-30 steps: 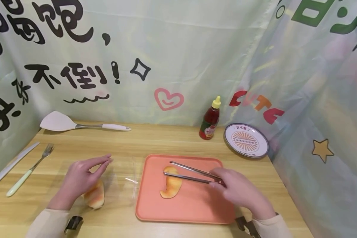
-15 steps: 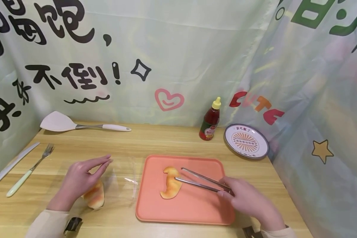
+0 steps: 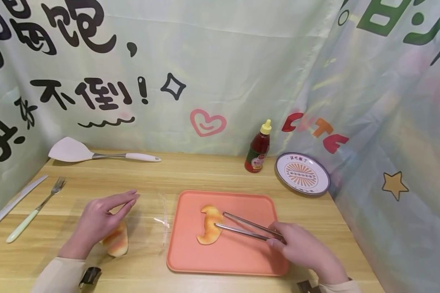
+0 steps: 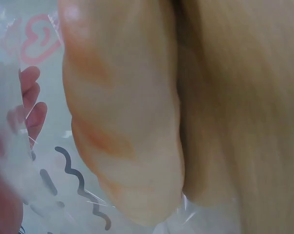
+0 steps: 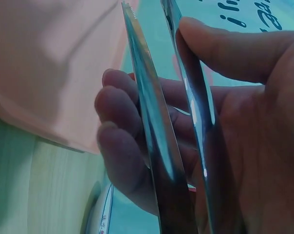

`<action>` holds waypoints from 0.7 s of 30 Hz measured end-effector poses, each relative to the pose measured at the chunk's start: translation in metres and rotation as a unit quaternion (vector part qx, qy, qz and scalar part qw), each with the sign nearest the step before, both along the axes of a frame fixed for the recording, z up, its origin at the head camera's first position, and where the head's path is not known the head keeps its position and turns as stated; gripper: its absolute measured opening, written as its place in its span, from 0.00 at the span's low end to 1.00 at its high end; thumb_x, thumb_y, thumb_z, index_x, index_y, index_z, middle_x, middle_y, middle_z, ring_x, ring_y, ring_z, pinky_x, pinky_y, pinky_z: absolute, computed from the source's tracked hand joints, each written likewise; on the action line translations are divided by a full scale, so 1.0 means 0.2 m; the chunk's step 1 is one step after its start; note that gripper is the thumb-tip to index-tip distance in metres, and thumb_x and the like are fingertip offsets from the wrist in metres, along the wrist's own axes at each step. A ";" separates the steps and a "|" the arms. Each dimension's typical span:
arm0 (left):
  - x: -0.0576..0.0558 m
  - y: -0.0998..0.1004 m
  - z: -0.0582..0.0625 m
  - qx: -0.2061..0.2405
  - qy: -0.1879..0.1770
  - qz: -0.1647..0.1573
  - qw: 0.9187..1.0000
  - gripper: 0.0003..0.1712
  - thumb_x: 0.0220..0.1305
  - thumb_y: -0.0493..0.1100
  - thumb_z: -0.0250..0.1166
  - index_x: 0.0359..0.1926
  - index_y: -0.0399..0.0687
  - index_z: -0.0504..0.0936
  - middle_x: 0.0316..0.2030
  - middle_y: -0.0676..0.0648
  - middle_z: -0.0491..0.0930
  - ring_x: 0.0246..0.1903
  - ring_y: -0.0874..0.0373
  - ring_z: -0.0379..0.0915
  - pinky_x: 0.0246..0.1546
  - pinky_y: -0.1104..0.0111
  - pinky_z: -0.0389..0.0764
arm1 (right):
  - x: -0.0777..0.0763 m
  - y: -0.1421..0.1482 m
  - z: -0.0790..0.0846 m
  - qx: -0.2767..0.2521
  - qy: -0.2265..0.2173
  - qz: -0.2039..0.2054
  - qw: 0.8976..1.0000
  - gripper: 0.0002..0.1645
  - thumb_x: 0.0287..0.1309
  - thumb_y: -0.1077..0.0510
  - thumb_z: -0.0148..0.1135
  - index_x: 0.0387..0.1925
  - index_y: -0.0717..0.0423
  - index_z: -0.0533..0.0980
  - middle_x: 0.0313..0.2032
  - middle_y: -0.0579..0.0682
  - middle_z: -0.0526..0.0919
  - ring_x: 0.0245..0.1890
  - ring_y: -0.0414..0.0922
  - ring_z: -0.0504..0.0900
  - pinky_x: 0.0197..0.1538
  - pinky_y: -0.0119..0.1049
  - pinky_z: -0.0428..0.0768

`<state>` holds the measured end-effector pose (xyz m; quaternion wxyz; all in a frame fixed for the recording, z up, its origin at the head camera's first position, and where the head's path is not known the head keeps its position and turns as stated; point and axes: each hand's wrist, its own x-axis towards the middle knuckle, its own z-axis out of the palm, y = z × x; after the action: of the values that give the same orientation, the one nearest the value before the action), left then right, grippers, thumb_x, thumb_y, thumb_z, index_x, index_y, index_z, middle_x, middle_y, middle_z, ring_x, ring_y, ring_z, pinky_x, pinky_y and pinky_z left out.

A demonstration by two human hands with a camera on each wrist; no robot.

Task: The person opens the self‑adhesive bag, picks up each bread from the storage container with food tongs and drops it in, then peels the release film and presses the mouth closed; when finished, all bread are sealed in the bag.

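Note:
My left hand [image 3: 99, 219] pinches the film of a clear plastic bag [image 3: 148, 234] between thumb and fingertips, its top edge raised. Inside the bag, partly under this hand, lies an elongated bread roll [image 3: 118, 243]; it fills the left wrist view as a pale loaf [image 4: 122, 107] with browned stripes. Metal tongs [image 3: 242, 232] are gripped in my right hand [image 3: 304, 248], arms slightly apart. Their tips reach the right edge of a curved, crescent-shaped bread [image 3: 212, 228], which lies on a coral-pink tray [image 3: 194, 260]. In the right wrist view, thumb and fingers wrap the tongs [image 5: 159, 146] from both sides.
A white spatula [image 3: 69, 150] lies along the back left. Further left are a table knife [image 3: 16, 202] and a fork [image 3: 25, 227]. A sauce bottle [image 3: 257, 152] with a yellow cap stands behind the tray, beside a patterned plate [image 3: 302, 175]. Printed cloth [image 3: 234, 81] hangs behind.
My right hand has drawn the tongs to the right, from over the crescent bread to its right edge, and their tips are a little closer together. My left hand stays in place.

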<state>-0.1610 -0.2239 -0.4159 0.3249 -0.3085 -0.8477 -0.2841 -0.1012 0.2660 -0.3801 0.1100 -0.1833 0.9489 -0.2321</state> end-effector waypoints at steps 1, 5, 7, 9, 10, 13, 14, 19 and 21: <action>0.00 0.00 0.00 0.000 0.000 -0.001 1.000 0.17 0.49 0.31 0.74 0.42 0.48 0.89 0.43 0.45 0.86 0.30 0.55 0.85 0.24 0.71 0.82 | 0.00 0.00 0.00 -0.001 -0.003 -0.001 1.000 0.10 0.63 0.50 0.65 0.40 0.51 0.78 0.27 0.36 0.73 0.28 0.38 0.71 0.31 0.36 0.71; 0.00 0.00 0.00 0.000 0.002 -0.005 1.000 0.14 0.53 0.34 0.72 0.43 0.49 0.89 0.43 0.46 0.86 0.30 0.55 0.85 0.24 0.70 0.82 | 0.00 0.01 -0.01 -0.002 -0.006 0.004 1.000 0.10 0.63 0.49 0.64 0.41 0.50 0.79 0.29 0.36 0.75 0.29 0.38 0.72 0.33 0.37 0.73; -0.01 0.00 0.00 -0.004 0.005 -0.003 1.000 0.15 0.52 0.33 0.73 0.43 0.49 0.89 0.43 0.46 0.86 0.31 0.55 0.85 0.25 0.69 0.82 | 0.00 0.01 -0.02 -0.003 -0.004 0.012 1.000 0.11 0.64 0.49 0.64 0.42 0.50 0.79 0.31 0.35 0.76 0.30 0.37 0.72 0.34 0.38 0.74; -0.01 0.00 0.00 -0.007 0.008 0.001 1.000 0.17 0.49 0.32 0.73 0.42 0.48 0.89 0.44 0.46 0.86 0.30 0.55 0.85 0.25 0.68 0.82 | -0.01 0.02 -0.03 -0.004 0.001 0.021 1.000 0.11 0.64 0.48 0.63 0.43 0.49 0.80 0.32 0.34 0.77 0.31 0.36 0.73 0.36 0.38 0.76; -0.02 0.00 0.00 -0.009 0.009 0.003 1.000 0.17 0.48 0.32 0.73 0.42 0.48 0.89 0.44 0.46 0.86 0.30 0.55 0.85 0.25 0.68 0.82 | -0.01 0.02 -0.04 -0.005 0.003 0.026 1.000 0.11 0.65 0.48 0.63 0.44 0.49 0.80 0.33 0.34 0.77 0.31 0.35 0.73 0.36 0.38 0.76; -0.02 0.00 0.00 -0.012 0.009 0.004 1.000 0.18 0.46 0.30 0.74 0.42 0.47 0.89 0.44 0.46 0.86 0.30 0.55 0.85 0.24 0.68 0.82 | -0.03 0.04 -0.06 -0.008 0.007 0.031 0.999 0.11 0.65 0.47 0.62 0.44 0.47 0.81 0.34 0.33 0.79 0.32 0.34 0.74 0.38 0.39 0.78; -0.02 0.00 0.00 -0.011 0.008 0.003 1.000 0.18 0.46 0.30 0.74 0.42 0.46 0.89 0.44 0.46 0.86 0.30 0.55 0.85 0.24 0.69 0.82 | -0.03 0.04 -0.06 -0.009 0.008 0.032 0.999 0.11 0.65 0.47 0.62 0.44 0.47 0.81 0.34 0.33 0.79 0.32 0.34 0.75 0.39 0.39 0.78; -0.02 0.00 -0.01 -0.008 0.002 -0.001 1.000 0.18 0.47 0.30 0.73 0.42 0.47 0.89 0.43 0.45 0.86 0.26 0.58 0.84 0.23 0.71 0.81 | -0.05 0.05 -0.08 -0.018 0.016 0.032 0.999 0.09 0.66 0.47 0.62 0.41 0.46 0.80 0.31 0.32 0.76 0.30 0.34 0.73 0.34 0.35 0.75; -0.02 0.00 -0.01 -0.008 0.000 0.000 1.000 0.18 0.48 0.31 0.73 0.42 0.48 0.89 0.43 0.45 0.86 0.25 0.60 0.84 0.22 0.72 0.80 | -0.06 0.06 -0.08 -0.024 0.028 0.036 0.999 0.09 0.67 0.47 0.61 0.41 0.45 0.80 0.30 0.33 0.75 0.29 0.34 0.72 0.33 0.34 0.73</action>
<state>-0.1651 -0.2240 -0.4180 0.3222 -0.3115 -0.8499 -0.2773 -0.1134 0.2778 -0.3962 0.0869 -0.2263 0.9385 -0.2459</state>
